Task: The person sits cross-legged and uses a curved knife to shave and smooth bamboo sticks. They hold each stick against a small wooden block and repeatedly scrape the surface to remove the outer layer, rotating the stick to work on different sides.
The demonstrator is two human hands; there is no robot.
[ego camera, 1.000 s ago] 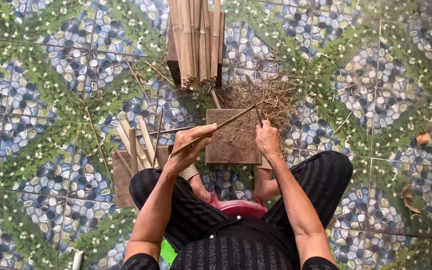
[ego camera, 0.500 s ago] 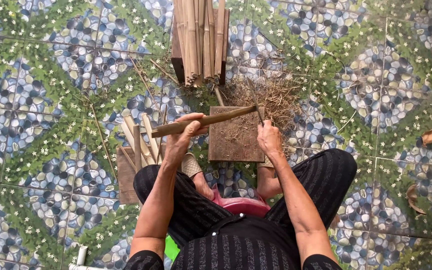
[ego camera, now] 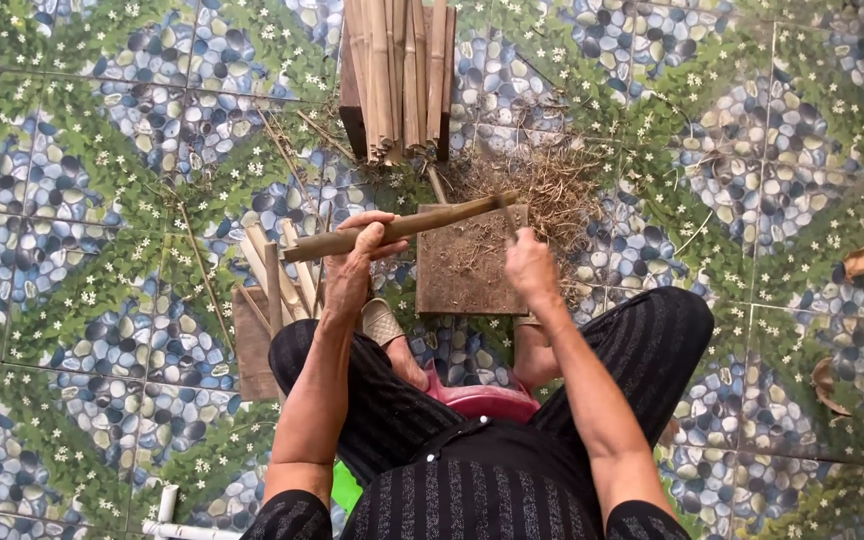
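A tiled floor (ego camera: 102, 300) printed with blue pebbles, green leaves and small white flowers fills the whole frame. At the bottom centre sits the person, seen from above, in dark striped clothes with knees spread to either side and a pink stool (ego camera: 482, 398) showing between the legs. At the top centre a bundle of split bamboo slats (ego camera: 399, 70) lies pointing away toward the upper edge, resting on a dark block. Just below it, at the centre, a square wooden board (ego camera: 472, 265) lies flat on the tiles, with a heap of dry fibrous shavings (ego camera: 552, 185) spread over its upper right corner and the floor beside it. Left of centre, a smaller pile of short pale bamboo pieces (ego camera: 277, 270) lies on a brown board (ego camera: 252, 345) beside the left knee.

The bamboo stick (ego camera: 402, 225) is held slanted across the middle of the frame, above the upper edge of the square board, its higher end to the right. The left hand (ego camera: 357, 255) grips its lower left part, fingers curled round it and thumb on top. The right hand (ego camera: 530, 265) is closed in a fist round a thin blade-like tool (ego camera: 505, 208), whose tip meets the right end of the stick. A sandalled foot (ego camera: 382, 322) shows just below the left hand.
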